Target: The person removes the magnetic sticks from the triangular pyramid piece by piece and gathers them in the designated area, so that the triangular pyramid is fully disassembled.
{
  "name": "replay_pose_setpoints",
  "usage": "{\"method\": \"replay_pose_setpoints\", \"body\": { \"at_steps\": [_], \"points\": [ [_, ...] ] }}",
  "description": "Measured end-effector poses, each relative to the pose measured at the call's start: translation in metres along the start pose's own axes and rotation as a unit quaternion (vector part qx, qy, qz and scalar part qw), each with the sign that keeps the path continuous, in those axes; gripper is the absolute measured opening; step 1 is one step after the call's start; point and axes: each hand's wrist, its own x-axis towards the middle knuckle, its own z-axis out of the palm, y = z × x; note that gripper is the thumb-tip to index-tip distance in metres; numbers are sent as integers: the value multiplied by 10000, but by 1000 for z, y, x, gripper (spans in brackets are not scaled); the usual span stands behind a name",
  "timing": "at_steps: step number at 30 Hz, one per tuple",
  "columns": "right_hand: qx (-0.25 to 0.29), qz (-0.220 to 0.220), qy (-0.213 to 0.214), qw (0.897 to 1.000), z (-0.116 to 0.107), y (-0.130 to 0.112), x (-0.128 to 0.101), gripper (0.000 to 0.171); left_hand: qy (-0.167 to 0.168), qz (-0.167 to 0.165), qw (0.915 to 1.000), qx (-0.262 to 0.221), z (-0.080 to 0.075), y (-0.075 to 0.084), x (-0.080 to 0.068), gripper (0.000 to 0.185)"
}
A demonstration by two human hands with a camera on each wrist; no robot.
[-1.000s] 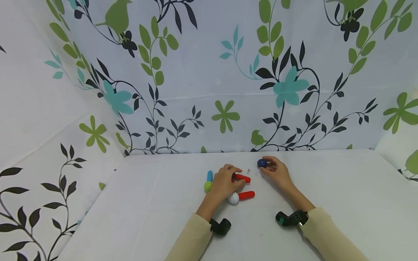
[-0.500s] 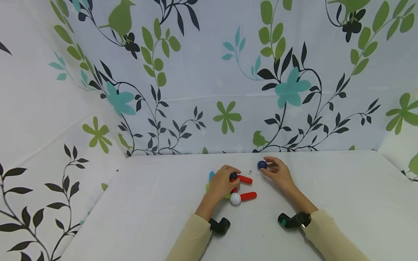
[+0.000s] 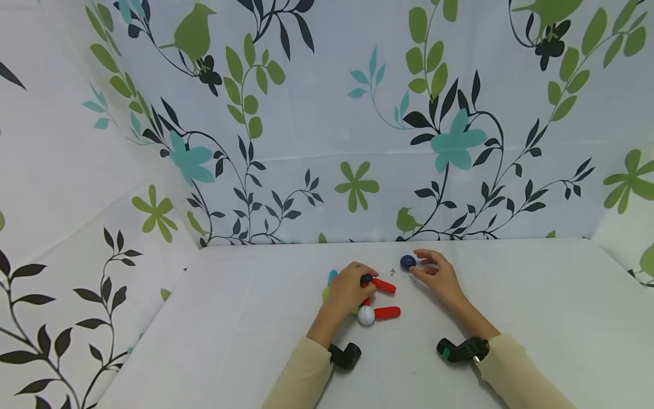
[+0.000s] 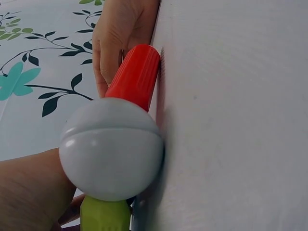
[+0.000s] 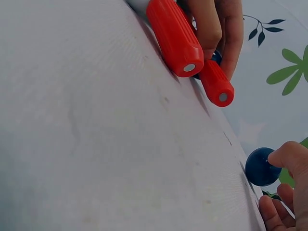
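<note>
My left hand (image 3: 347,289) pinches a dark blue ball (image 3: 365,279) between thumb and fingers. A red magnetic stick (image 3: 384,286) extends right from that ball, and its metal end shows in the right wrist view. Nearer me, a white ball (image 4: 111,148) sits joined to another red stick (image 4: 135,77) and a lime green stick (image 4: 105,214). A short red piece (image 3: 366,301) lies between the two balls. My right hand (image 3: 438,275) holds a second blue ball (image 5: 263,166), thumb on its side, right of the build and apart from it.
A light blue stick (image 3: 332,276) and a lime green ball (image 3: 325,293) show partly behind my left hand. Small dark specks (image 3: 392,272) mark the white table (image 3: 245,329). A patterned curtain (image 3: 306,142) hangs along the far edge.
My left hand's fingers have shifted, so the dark blue ball and the short red piece now show. The right hand has moved its ball slightly left. The head view has tilted a little.
</note>
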Motion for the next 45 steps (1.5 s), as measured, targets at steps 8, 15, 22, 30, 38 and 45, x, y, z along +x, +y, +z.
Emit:
{"method": "replay_pose_setpoints", "body": {
  "at_steps": [8, 15, 22, 30, 38, 45],
  "points": [
    [172, -224, 266, 9992, 2, 0, -6, 38, -33, -60, 9999, -104, 2, -1, 1, 24],
    [277, -202, 411, 9986, 3, -2, -12, 34, -91, -117, 9998, -139, 3, -1, 2, 25],
    [357, -188, 389, 9984, 5, -6, -18, 28, -109, -76, 9998, -162, 3, -2, 3, 25],
    [679, -411, 16, 9968, 11, -10, -24, 25, -47, 155, 9999, 46, 3, -3, 3, 24],
    [719, -629, -583, 9937, 18, -13, -25, 26, -162, 228, 9996, -46, -1, -4, 3, 28],
    [140, -827, -1066, 9908, 25, -11, -23, 27, -341, 53, 9990, -267, -3, -6, 3, 28]
  ]
}}
